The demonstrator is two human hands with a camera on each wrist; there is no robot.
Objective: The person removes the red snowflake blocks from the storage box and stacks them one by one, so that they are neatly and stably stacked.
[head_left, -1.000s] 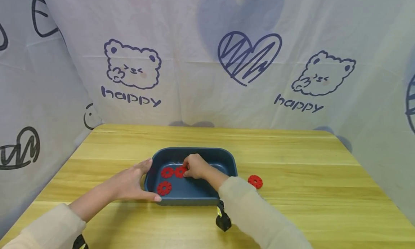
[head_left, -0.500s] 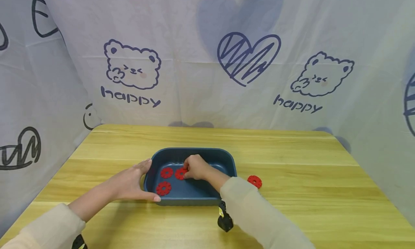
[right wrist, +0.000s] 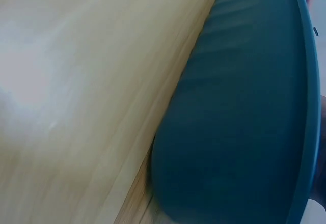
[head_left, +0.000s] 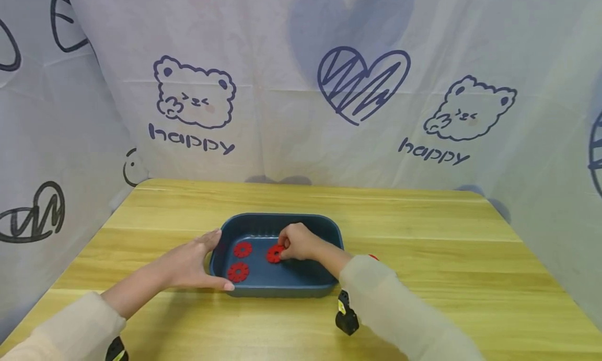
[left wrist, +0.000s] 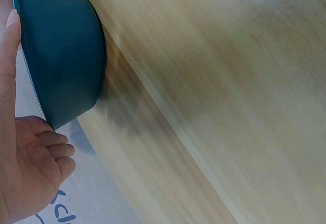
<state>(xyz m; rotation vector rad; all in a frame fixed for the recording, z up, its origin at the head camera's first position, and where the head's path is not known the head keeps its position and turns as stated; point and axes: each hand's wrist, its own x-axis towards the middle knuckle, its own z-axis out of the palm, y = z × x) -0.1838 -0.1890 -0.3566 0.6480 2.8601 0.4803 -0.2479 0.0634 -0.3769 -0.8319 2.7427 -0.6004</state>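
A dark blue rectangular basin stands on the table. My left hand holds its left end, thumb on the front rim and fingers at the left side; the left wrist view shows the thumb along the basin wall and the fingers curled at the rim. Inside the basin, my right hand pinches a red notched disc with a hole in its centre. Two like discs lie flat at the basin's left, a rear disc and a front disc. The right wrist view mostly shows the basin's outer wall.
Beyond the basin's right side, a sliver of another red disc shows past the right sleeve. Behind the wooden table hangs a white cloth with drawn bears and hearts. A black device sits at the right wrist.
My right hand has slid the pinched disc rightward, away from the rear left disc. The right sleeve has moved right and now covers most of the outside disc. My left hand stays put.
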